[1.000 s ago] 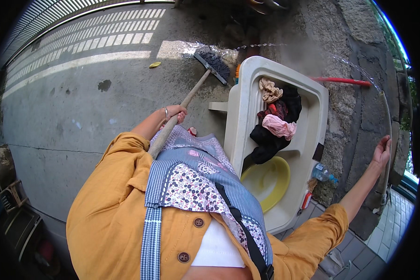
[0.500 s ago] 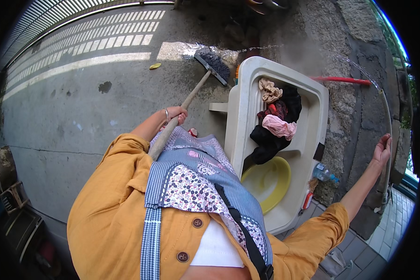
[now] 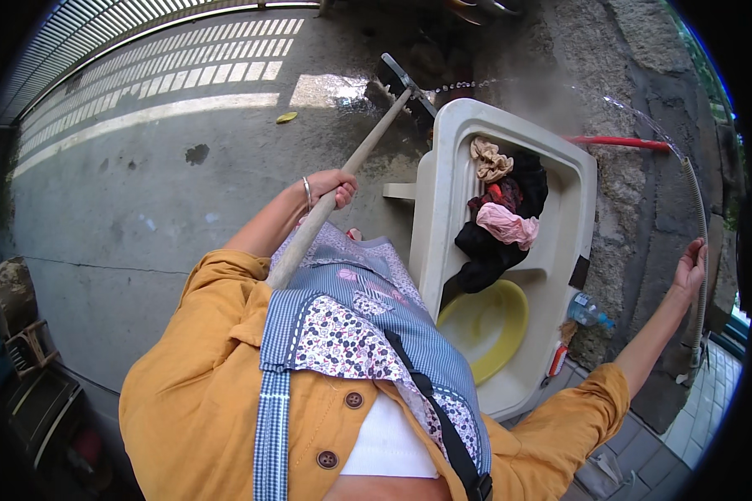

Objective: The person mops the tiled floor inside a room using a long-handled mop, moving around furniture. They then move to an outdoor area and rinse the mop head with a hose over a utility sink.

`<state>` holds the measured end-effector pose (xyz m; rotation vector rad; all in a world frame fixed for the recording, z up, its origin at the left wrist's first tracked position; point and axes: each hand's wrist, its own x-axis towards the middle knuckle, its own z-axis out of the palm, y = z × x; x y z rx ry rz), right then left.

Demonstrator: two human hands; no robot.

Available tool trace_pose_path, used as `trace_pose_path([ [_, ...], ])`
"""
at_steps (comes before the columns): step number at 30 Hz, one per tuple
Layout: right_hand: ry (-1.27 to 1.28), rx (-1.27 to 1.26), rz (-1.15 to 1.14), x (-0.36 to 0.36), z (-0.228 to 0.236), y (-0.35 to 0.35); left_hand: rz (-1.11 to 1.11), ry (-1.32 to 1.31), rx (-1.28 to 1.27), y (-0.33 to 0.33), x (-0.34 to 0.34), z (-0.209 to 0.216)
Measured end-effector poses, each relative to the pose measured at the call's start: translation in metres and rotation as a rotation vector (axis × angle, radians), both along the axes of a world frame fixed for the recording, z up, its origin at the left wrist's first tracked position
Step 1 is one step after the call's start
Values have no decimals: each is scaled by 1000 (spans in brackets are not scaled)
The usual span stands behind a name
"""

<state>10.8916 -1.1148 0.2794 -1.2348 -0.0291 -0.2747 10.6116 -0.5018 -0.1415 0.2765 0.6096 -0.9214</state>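
My left hand is closed around the wooden handle of a mop. The handle slants from my waist up to a wide, dark head on the wet concrete, just past the sink's far left corner. On the right, my right hand pinches a thin ribbed grey hose that stands upright. Water arcs from the hose's top end over to the left and lands near the mop head. Between my arms stands a pale laundry sink with wet clothes and a yellow basin inside.
Pink, beige and black clothes lie in the sink. A plastic bottle and a red-handled brush sit beside its right edge. A red pipe runs to the rough stone wall. A yellow leaf lies on the concrete floor.
The mop head has moved right and farther away, toward the water stream, and has tilted. My left hand has shifted slightly right with the handle. My right hand stays at the hose.
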Motion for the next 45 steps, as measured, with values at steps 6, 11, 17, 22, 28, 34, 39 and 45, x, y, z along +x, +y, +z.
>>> trace_pose_path([
  [6, -12, -4, -6, 11, -2, -7, 33, -42, 24, 7, -1, 9],
  [11, -45, -27, -48, 14, -4, 0, -27, 55, 40, 8, -14, -38],
  [17, -9, -55, -44, 12, -3, -1, -12, 155, 19, 8, -28, -93],
  [22, -17, -89, -99, 13, -7, 4, -15, 180, 37, 7, -35, -89],
  [28, -14, -77, -95, 11, -11, 5, -9, 188, 52, 6, -36, -91],
  [34, 6, -54, -87, 6, -9, 8, 7, 191, 37, 7, -35, -92],
  [39, 9, -61, -72, 4, -9, -1, 47, 163, -53, 6, -27, -75],
  [45, 7, -89, -76, 4, -8, 3, 103, 112, -71, 5, -2, -42],
])
